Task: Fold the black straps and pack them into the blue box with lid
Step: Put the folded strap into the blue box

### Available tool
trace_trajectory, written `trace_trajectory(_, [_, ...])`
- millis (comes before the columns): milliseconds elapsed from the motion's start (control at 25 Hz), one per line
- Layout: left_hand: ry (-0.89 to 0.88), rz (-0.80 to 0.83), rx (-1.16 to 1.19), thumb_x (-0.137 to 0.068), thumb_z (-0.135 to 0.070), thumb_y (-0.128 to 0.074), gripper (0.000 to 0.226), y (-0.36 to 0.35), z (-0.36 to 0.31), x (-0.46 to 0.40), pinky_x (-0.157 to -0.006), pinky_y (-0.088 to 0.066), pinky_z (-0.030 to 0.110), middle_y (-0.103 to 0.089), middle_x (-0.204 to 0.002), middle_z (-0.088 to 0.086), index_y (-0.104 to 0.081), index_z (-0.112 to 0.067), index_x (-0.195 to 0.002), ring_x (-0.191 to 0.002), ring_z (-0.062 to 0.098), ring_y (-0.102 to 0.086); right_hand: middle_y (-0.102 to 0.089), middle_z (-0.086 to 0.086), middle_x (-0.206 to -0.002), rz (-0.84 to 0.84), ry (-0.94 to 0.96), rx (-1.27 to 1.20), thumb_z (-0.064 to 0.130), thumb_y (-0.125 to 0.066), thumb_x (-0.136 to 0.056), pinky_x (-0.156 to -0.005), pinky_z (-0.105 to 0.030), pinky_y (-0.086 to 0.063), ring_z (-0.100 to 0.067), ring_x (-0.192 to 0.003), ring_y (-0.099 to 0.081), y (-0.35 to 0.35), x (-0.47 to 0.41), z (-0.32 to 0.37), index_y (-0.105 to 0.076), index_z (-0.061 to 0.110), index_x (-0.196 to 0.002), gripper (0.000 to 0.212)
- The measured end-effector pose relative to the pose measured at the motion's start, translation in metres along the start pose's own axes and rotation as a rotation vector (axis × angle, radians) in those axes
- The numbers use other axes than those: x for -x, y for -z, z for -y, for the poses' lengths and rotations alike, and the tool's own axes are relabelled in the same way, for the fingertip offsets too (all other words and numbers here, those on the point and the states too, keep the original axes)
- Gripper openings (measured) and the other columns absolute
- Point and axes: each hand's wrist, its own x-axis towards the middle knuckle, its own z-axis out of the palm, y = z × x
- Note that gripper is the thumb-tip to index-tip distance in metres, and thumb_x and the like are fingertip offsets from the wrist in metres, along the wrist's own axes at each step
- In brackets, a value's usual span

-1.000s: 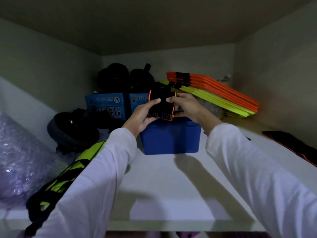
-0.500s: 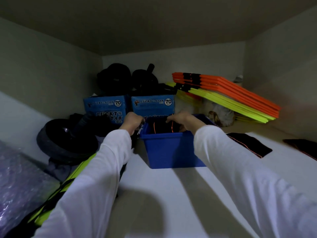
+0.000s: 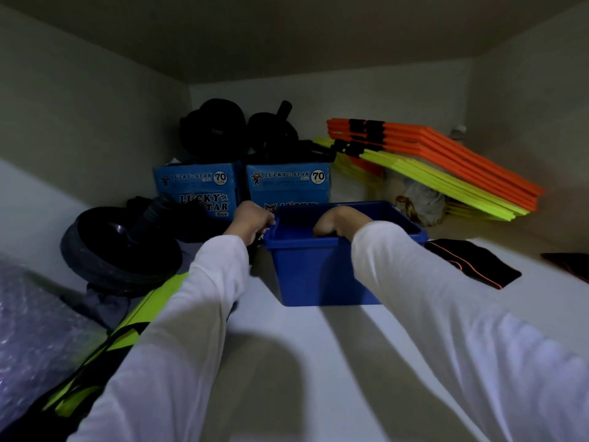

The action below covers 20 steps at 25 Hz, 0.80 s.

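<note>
A: Hands first: what are they doing at the deep blue plastic box [image 3: 322, 272]?

B: Left hand [image 3: 251, 220] sits at the box's left rim, fingers curled over the edge. I judge that it steadies the box so it won't slide on the white shelf [image 3: 318, 362] while the other hand works. Right hand [image 3: 338, 223] dips over the near rim into the box, and its fingers are hidden below the wall.

A: So what is the right grip doing?

B: Cannot tell. It may be pressing a folded strap down or letting go of one, but the box's inside is dark and nothing in it can be made out.

A: Where are the straps, then?

B: One flat black strap with orange edging [image 3: 471, 261] lies on the shelf just beside the box's right side, within easy reach of the right hand. Another dark piece with an orange line [image 3: 570, 263] lies at the shelf's right edge, well apart.

A: And the lid?

B: None visible.

A: Anything crowding the box?

B: Two blue "Lucky Star" cartons [image 3: 242, 186] stand just behind it toward the back wall, with stacked orange and yellow flat boards [image 3: 446, 161] leaning in the back right corner. A black wheel-like disc [image 3: 118, 247] lies at the left.
</note>
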Motion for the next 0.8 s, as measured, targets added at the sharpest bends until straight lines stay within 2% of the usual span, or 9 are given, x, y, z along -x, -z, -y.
trace_trajectory(160, [0.011, 0.013, 0.030, -0.084, 0.012, -0.054, 0.029, 0.001, 0.000, 0.000, -0.046, -0.037, 0.020, -0.051, -0.062, 0.008, -0.054, -0.005, -0.060, -0.051, 0.015, -0.043, -0.052, -0.015, -0.137, 0.064, -0.002, 0.064, 0.018, -0.040, -0.098, -0.104, -0.041, -0.042, -0.026, -0.106, -0.054, -0.001, 0.003, 0.001, -0.053, 0.000, -0.128, 0.037])
trace_trajectory(200, [0.013, 0.013, 0.029, -0.084, 0.012, -0.054, 0.029, 0.001, 0.000, 0.001, -0.043, -0.037, 0.019, -0.051, -0.062, 0.008, -0.054, -0.005, -0.060, -0.051, 0.015, -0.043, -0.052, -0.014, -0.138, 0.069, -0.005, 0.103, 0.019, -0.041, -0.098, -0.104, -0.040, -0.041, -0.025, -0.107, -0.053, -0.001, 0.006, 0.003, -0.054, 0.001, -0.129, 0.037])
trace_trajectory(280, [0.011, 0.020, 0.034, -0.084, 0.012, -0.054, 0.029, 0.002, 0.000, 0.002, -0.035, -0.036, 0.014, -0.052, -0.062, 0.007, -0.054, -0.005, -0.061, -0.051, 0.014, -0.043, -0.048, -0.011, -0.141, 0.054, -0.016, 0.178, 0.020, -0.043, -0.098, -0.103, -0.037, -0.040, -0.027, -0.120, -0.051, -0.001, 0.010, 0.003, -0.051, 0.002, -0.132, 0.039])
trace_trajectory(360, [0.007, 0.024, 0.044, -0.085, 0.011, -0.054, 0.029, 0.002, 0.000, 0.003, -0.033, -0.035, 0.011, -0.052, -0.062, 0.007, -0.054, -0.006, -0.061, -0.052, 0.013, -0.044, -0.045, -0.012, -0.143, -0.020, -0.046, 0.246, 0.017, -0.044, -0.098, -0.103, -0.034, -0.038, -0.028, -0.131, -0.044, -0.001, 0.014, 0.002, -0.047, 0.001, -0.135, 0.041])
trace_trajectory(480, [0.008, 0.017, 0.061, -0.085, 0.010, -0.055, 0.029, 0.001, 0.002, 0.005, -0.040, -0.039, 0.015, -0.052, -0.064, 0.006, -0.054, -0.007, -0.062, -0.054, 0.013, -0.044, -0.042, -0.014, -0.145, -0.121, -0.043, 0.273, 0.014, -0.044, -0.097, -0.104, -0.033, -0.038, -0.027, -0.132, -0.043, -0.003, 0.015, 0.001, -0.044, 0.001, -0.137, 0.041])
trace_trajectory(640, [-0.014, -0.038, 0.004, -0.083, 0.009, -0.057, 0.031, -0.001, 0.001, 0.006, -0.056, -0.040, 0.025, -0.052, -0.062, 0.006, -0.054, -0.009, -0.058, -0.055, 0.014, -0.046, -0.043, -0.014, -0.145, -0.130, -0.041, 0.271, 0.014, -0.044, -0.097, -0.104, -0.033, -0.038, -0.026, -0.127, -0.046, -0.004, 0.014, 0.001, -0.045, 0.001, -0.136, 0.041])
trace_trajectory(720, [-0.020, -0.028, 0.001, -0.083, 0.009, -0.057, 0.031, -0.001, 0.002, 0.006, -0.057, -0.040, 0.025, -0.052, -0.063, 0.006, -0.054, -0.009, -0.058, -0.056, 0.014, -0.046, -0.044, -0.014, -0.144, -0.119, -0.034, 0.276, 0.015, -0.044, -0.097, -0.103, -0.033, -0.038, -0.023, -0.111, -0.048, -0.003, 0.017, 0.003, -0.046, 0.001, -0.135, 0.040])
trace_trajectory(800, [-0.015, -0.005, 0.021, -0.084, 0.009, -0.056, 0.031, 0.000, 0.002, 0.007, -0.054, -0.038, 0.022, -0.052, -0.063, 0.005, -0.054, -0.009, -0.059, -0.056, 0.014, -0.044, -0.044, -0.014, -0.143, -0.127, -0.018, 0.298, 0.016, -0.045, -0.097, -0.099, -0.033, -0.040, -0.024, -0.109, -0.048, -0.002, 0.020, 0.002, -0.046, 0.001, -0.135, 0.041])
